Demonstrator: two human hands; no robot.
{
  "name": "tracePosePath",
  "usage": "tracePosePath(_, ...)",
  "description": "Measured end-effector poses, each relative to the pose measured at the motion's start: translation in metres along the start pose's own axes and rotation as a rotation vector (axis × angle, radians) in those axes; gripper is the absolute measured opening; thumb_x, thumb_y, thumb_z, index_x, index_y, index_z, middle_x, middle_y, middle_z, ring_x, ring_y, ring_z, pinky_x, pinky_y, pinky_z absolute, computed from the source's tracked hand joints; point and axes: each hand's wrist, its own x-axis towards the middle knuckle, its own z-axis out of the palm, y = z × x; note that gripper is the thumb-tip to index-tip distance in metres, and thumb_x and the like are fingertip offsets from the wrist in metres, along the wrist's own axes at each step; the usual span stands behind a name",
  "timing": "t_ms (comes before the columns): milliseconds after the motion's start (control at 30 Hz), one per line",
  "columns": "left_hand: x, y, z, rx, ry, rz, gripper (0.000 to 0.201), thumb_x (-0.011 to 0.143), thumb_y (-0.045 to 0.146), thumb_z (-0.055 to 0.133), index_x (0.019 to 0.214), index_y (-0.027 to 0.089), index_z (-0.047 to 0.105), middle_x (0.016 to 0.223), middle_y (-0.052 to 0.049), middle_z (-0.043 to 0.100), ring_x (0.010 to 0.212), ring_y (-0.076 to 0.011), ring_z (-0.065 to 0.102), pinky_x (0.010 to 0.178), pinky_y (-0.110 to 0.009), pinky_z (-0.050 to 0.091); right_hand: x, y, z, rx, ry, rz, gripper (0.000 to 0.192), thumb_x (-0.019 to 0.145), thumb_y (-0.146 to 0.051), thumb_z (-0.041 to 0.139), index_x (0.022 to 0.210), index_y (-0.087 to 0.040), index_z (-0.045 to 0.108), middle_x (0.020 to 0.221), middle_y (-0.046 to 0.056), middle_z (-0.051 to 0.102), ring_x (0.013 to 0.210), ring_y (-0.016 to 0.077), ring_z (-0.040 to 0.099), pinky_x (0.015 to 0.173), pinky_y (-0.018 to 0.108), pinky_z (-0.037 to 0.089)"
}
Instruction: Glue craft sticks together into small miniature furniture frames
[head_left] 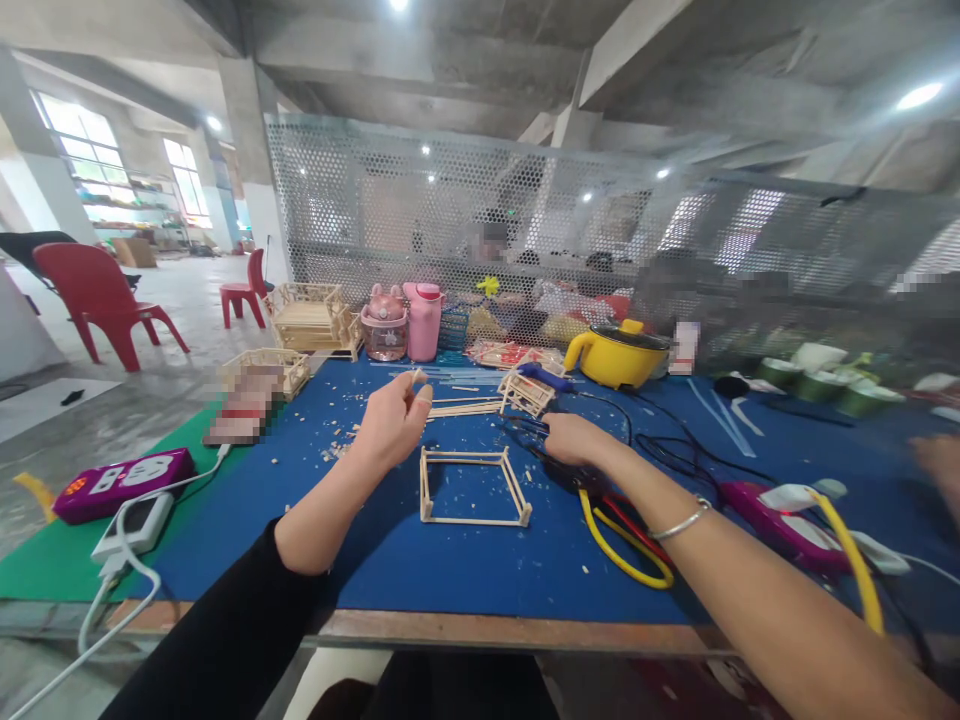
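My left hand [391,425] is raised over the left-middle of the blue mat, thumb and forefinger pinched together; whatever lies between the tips is too small to make out. Below and right of it, a rectangular frame of thin wooden sticks [474,520] with short corner posts rests on the mat. My right hand [576,440] reaches in beyond the frame's right side, fingers bent at a dark tangle of cords and tool parts [529,432]; what it grips is unclear. Just past it, a blue-handled glue gun [547,377] lies by a small wooden lattice piece [525,393].
Loose sticks [465,407] and wood scraps lie behind the frame. Yellow pot [622,360], pink bottle [424,322] and stacked wooden frames [315,318] line the back, before a perforated metal screen [450,210]. Cables and a purple power strip [787,525] sit right, near another person's hand [937,465].
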Motion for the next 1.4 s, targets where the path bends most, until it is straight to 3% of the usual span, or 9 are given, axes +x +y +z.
tracePosePath(167,0.0,-0.016,0.014,0.159,-0.094,0.069,0.039,0.082,0.013,0.033,0.112,0.009,0.058,0.092,-0.012,0.066,0.088,-0.0214,0.06,0.078,-0.031,0.045,0.008,0.008,0.024,-0.048,0.018,0.116,0.071,0.071,-0.017,0.051,0.139,-0.012,0.034,0.136,0.023,0.043,0.124,0.04,0.039,0.098,0.063,0.022)
tracePosePath(333,-0.003,-0.015,0.015,0.147,-0.242,0.065,0.053,0.084,0.013,0.039,0.137,0.017,0.038,0.092,-0.006,0.07,0.086,-0.0195,0.064,0.076,-0.029,0.047,0.001,0.034,0.008,0.016,-0.066,0.097,0.085,0.067,-0.027,0.062,0.144,-0.014,0.027,0.141,0.021,0.038,0.127,0.0374,0.038,0.101,0.054,0.029)
tracePosePath(433,-0.008,-0.002,0.013,0.126,-0.284,0.087,0.064,0.087,0.02,0.043,0.145,0.02,0.016,0.092,-0.002,0.072,0.085,-0.0185,0.065,0.074,-0.027,0.047,-0.02,0.033,-0.012,0.12,-0.004,-0.06,0.075,0.074,-0.042,0.059,0.141,-0.017,0.034,0.142,0.011,0.041,0.126,0.0258,0.042,0.101,0.034,0.036)
tracePosePath(567,-0.016,0.013,0.012,0.149,-0.336,0.161,0.068,0.088,0.025,0.046,0.146,0.024,0.01,0.099,-0.002,0.071,0.089,-0.0177,0.066,0.073,-0.024,0.046,-0.053,-0.012,-0.025,0.428,0.481,-0.419,0.041,0.09,-0.04,0.039,0.122,-0.02,0.056,0.121,0.006,0.062,0.107,0.019,0.057,0.093,0.031,0.041)
tracePosePath(733,-0.024,0.013,0.014,0.192,-0.346,0.24,0.064,0.088,0.026,0.045,0.145,0.023,0.017,0.099,-0.003,0.071,0.088,-0.0179,0.065,0.072,-0.024,0.045,-0.064,-0.059,-0.008,0.437,0.469,-0.709,0.032,0.092,-0.035,0.041,0.098,-0.018,0.067,0.097,0.005,0.07,0.091,0.0174,0.062,0.08,0.028,0.044)
tracePosePath(933,-0.023,0.016,0.016,0.268,-0.38,0.292,0.028,0.09,0.034,0.042,0.106,0.024,0.063,0.089,-0.006,0.07,0.081,-0.0181,0.063,0.067,-0.023,0.041,-0.062,-0.044,0.002,0.634,0.542,-0.598,0.027,0.086,-0.039,0.052,0.099,-0.02,0.065,0.086,0.003,0.07,0.077,0.0146,0.062,0.073,0.025,0.044)
tracePosePath(1067,-0.023,0.017,0.012,0.282,-0.334,0.272,0.033,0.091,0.037,0.038,0.085,0.021,0.065,0.075,-0.005,0.068,0.07,-0.0173,0.061,0.059,-0.023,0.037,-0.076,-0.004,-0.003,0.647,0.53,-0.281,0.036,0.088,-0.044,0.043,0.112,-0.019,0.056,0.081,0.003,0.068,0.068,0.016,0.061,0.064,0.026,0.044)
tracePosePath(1200,-0.023,0.016,0.009,0.156,-0.26,0.186,0.033,0.091,0.035,0.039,0.113,0.022,0.059,0.08,-0.004,0.069,0.068,-0.0165,0.061,0.061,-0.023,0.039,-0.102,0.044,0.014,0.202,0.193,0.013,0.025,0.08,-0.038,0.051,0.09,-0.019,0.064,0.081,0.009,0.069,0.074,0.0251,0.063,0.066,0.032,0.044)
tracePosePath(1400,-0.026,0.023,0.011,0.006,-0.291,0.175,0.028,0.09,0.03,0.037,0.102,0.021,0.061,0.083,-0.004,0.067,0.074,-0.0159,0.06,0.065,-0.023,0.04,-0.122,0.061,0.039,0.272,0.17,-0.156,0.04,0.078,-0.032,0.052,0.117,-0.021,0.056,0.112,0.01,0.064,0.102,0.0253,0.059,0.084,0.034,0.043)
